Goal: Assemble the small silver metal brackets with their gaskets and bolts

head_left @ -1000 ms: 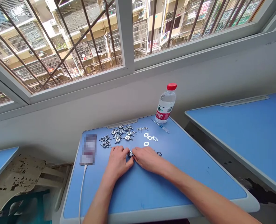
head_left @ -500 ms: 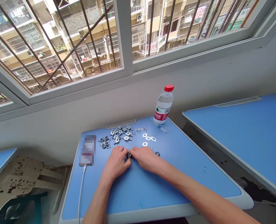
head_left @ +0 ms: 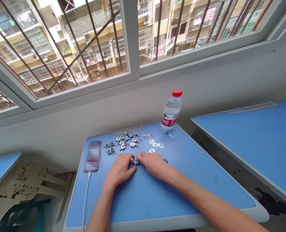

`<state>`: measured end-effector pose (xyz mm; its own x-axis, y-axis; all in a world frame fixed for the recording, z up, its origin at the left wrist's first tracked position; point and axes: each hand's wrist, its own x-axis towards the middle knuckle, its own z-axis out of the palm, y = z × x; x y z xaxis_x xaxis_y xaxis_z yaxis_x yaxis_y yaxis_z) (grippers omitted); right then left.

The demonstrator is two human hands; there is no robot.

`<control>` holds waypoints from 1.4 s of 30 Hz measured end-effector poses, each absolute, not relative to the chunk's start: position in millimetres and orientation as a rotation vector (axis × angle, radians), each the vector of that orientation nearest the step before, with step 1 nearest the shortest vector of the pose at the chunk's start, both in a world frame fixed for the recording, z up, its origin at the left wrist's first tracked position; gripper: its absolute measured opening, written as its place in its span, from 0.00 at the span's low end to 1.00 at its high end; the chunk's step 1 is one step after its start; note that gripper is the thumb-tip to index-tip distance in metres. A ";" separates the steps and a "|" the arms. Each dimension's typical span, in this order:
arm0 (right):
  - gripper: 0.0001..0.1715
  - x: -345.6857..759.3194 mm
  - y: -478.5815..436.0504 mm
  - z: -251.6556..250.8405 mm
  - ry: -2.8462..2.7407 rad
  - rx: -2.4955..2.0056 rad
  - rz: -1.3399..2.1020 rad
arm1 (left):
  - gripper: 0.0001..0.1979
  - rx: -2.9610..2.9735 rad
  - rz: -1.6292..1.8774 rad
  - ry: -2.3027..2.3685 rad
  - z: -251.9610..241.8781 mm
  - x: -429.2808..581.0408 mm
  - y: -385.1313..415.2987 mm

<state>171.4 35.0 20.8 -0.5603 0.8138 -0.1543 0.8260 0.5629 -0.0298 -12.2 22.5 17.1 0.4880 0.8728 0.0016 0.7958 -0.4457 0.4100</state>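
A small silvery metal flanged part with a thin stem (head_left: 135, 161) is on the desk between my hands. From its left side, my left hand (head_left: 120, 167) curls its fingers round it, the thumb lower and somewhat apart. My right hand (head_left: 152, 162) pinches the part's right side with its fingertips, which are partly hidden. Beyond my hands lies a loose pile of similar metal parts (head_left: 127, 138). A smaller group of dark-centred parts (head_left: 110, 148) sits to the left. Flat oval gasket-like plates (head_left: 155, 145) lie past my right hand, and dark rings (head_left: 165, 160) show behind its wrist.
A phone (head_left: 92, 156) with a white cable (head_left: 86, 196) lies at the desk's left. A water bottle (head_left: 171, 111) stands at the back right corner, near a blue-handled screwdriver (head_left: 166, 132). Tiny metal pieces (head_left: 146, 135) lie behind the plates. Another blue desk (head_left: 249, 138) is to the right.
The view has shifted slightly. More of the metal part shows between my hands, and my left thumb and fingers have spread a little wider around it. The piles look unchanged.
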 end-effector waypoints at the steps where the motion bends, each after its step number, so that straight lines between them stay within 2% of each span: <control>1: 0.19 172.1 35.6 20.0 2.678 1.415 -0.152 | 0.13 2.383 0.304 1.389 17.2 -13.1 22.6; 4: 0.17 175.0 37.2 16.9 2.736 1.438 -0.199 | 0.15 2.418 0.280 1.371 16.0 -13.9 23.9; 10: 0.07 179.9 33.4 21.7 2.861 1.462 -0.346 | 0.10 2.447 0.275 1.423 13.2 -12.9 25.7; 14: 0.14 178.3 30.3 26.1 2.833 1.525 -0.429 | 0.08 2.428 0.304 1.382 12.1 -13.3 25.1; 21: 0.08 181.2 32.7 26.2 2.834 1.468 -0.541 | 0.07 2.437 0.308 1.336 11.7 -10.9 24.7; 30: 0.07 185.0 35.0 28.1 2.829 1.339 -0.490 | 0.11 2.411 0.332 1.252 15.7 -11.0 22.9; 42: 0.18 186.9 44.3 17.8 2.911 1.281 -0.425 | 0.13 2.451 0.261 1.309 19.7 -8.7 20.6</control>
